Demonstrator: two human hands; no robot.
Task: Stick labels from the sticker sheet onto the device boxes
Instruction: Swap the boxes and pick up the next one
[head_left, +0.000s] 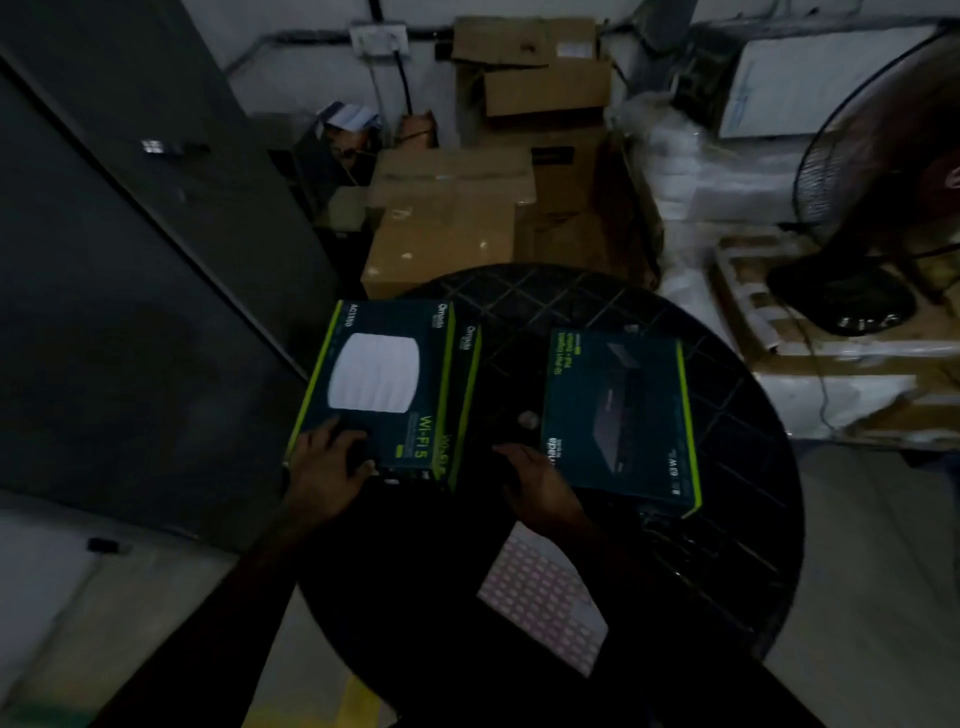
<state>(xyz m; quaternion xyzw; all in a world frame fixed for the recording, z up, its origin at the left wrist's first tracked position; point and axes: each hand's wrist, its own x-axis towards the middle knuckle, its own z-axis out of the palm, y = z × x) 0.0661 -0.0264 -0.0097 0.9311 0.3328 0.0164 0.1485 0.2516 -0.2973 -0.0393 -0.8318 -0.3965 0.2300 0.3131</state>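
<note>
The sticker sheet (540, 597) lies on the round worktop (727, 545) just beneath the right hand (540, 488), nearer it than the left hand (327, 467). Left fingers rest spread on the Wi-Fi box (384, 384); the right looks loosely open, empty, beside the switch box (618, 415).

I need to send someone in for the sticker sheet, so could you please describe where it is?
Find the round black table holding two dark teal device boxes. The sticker sheet lies flat at the near edge, just under the right hand. It is the only pale, thin thing there, covered in rows of small pinkish labels.
</note>
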